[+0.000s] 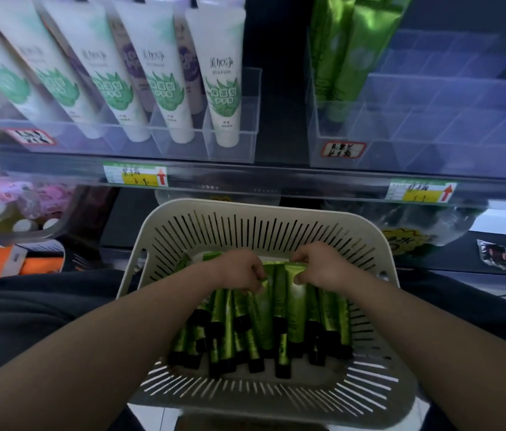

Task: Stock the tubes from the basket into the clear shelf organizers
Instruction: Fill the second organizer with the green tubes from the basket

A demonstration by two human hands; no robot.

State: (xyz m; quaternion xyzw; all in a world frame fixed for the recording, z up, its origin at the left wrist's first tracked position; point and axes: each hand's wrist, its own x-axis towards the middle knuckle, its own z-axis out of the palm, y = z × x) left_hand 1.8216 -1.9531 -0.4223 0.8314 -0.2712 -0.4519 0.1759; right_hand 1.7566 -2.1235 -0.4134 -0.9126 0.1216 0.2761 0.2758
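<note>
Basket (pixel 270 206): white, slotted walls, sitting just below the front edge of the shelf (pixel 276 178), with the far rim close under it. Inside, a strip of bare floor shows along the near wall, below the caps. The side walls stand close to both forearms.

Clear right organizer (pixel 432 119): on the shelf, above and right of the basket. Two shelved tubes (pixel 339 57) stand in its left end, and the compartments to their right are open from above. A dark gap separates it from the left organizer (pixel 233 135), which holds upright white tubes (pixel 220 73).

Green tubes (pixel 264 318): in the basket, laid side by side and overlapping. Their long axis runs far to near, with black caps toward the person and flat crimped ends toward the shelf. Their bodies are shiny metallic green, and any print is too small to read.

Left hand (pixel 239 270): inside the basket at the crimped ends, its grip closed with the fingers curled onto a tube end.

Right hand (pixel 323 269): just beside it, its grip likewise clamped on crimped ends. The two hands are near each other but not touching.
</note>
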